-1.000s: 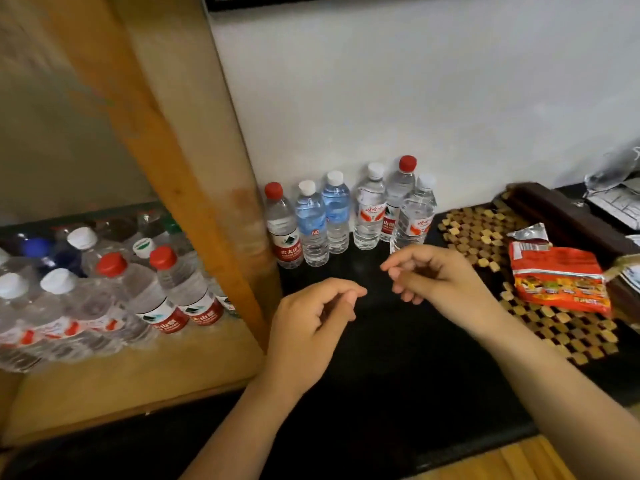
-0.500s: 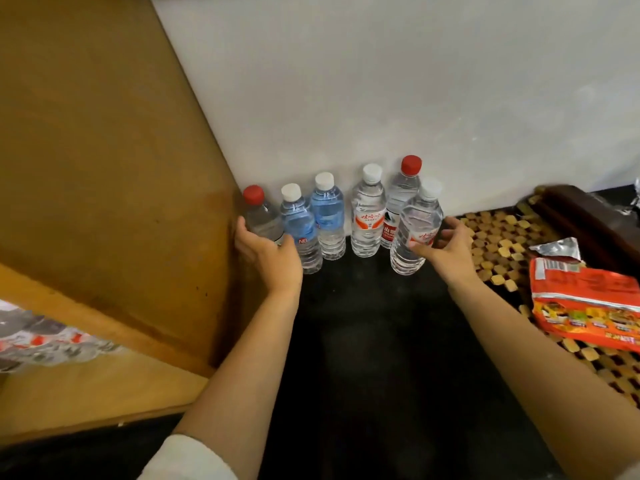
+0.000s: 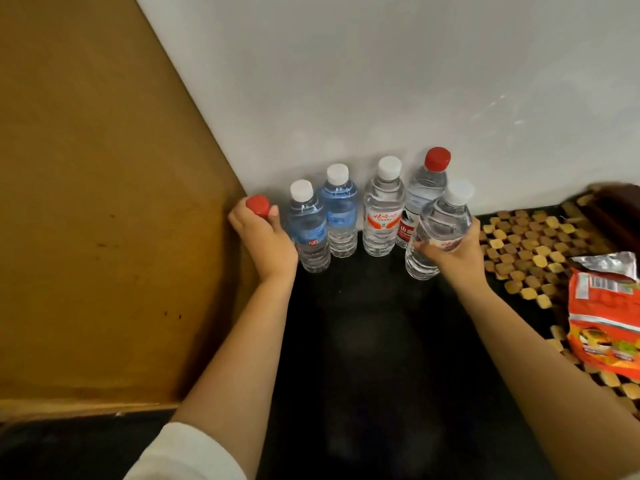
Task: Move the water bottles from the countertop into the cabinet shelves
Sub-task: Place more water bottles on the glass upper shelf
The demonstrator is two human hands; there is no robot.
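On black countertop (image 3: 363,341): six bottles counted; red-capped bottle (image 3: 258,206) gripped by left hand (image 3: 265,240), white-capped bottle (image 3: 438,233) by right hand (image 3: 453,252), fingers wrapped round.

Tabletop (image 3: 363,341): open dark run toward 6 o'clock. Bottle row (image 3: 382,209) blocked 12 o'clock at the wall (image 3: 381,81); cabinet side (image 3: 104,202) walled 9 o'clock; snack packet (image 3: 606,317) occupied 3 o'clock.

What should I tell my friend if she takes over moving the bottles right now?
Left hand grips the red-capped bottle beside the cabinet wall.
Right hand grips the front white-capped bottle.
Four more bottles stand by the wall on the countertop.
Done: both bottles grasped.
Left: carry them into the cabinet, then the other four.
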